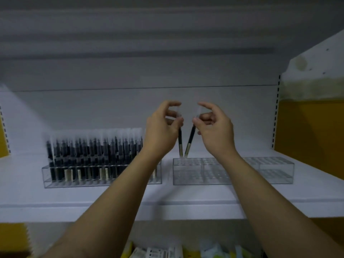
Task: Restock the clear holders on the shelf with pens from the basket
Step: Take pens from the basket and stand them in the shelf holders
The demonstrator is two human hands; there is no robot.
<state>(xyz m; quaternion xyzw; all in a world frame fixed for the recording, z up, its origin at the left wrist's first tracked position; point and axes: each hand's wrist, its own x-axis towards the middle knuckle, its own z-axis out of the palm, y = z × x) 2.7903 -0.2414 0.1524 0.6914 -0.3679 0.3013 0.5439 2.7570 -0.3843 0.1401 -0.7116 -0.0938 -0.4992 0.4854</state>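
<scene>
Head view: left hand [160, 131] grip clamped on left pen [180, 143], right hand [216, 132] on right pen [190, 141], tips above clear holder [195, 176].

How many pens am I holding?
2: one dark pen in the left hand, a second dark pen in the right hand, tips above the empty clear plastic holder.

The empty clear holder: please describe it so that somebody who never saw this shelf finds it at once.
Two clear holders stand side by side on the white shelf. It is the right holder, beneath the right hand. The left holder is packed with dark pens; this one's holes look empty.
</scene>
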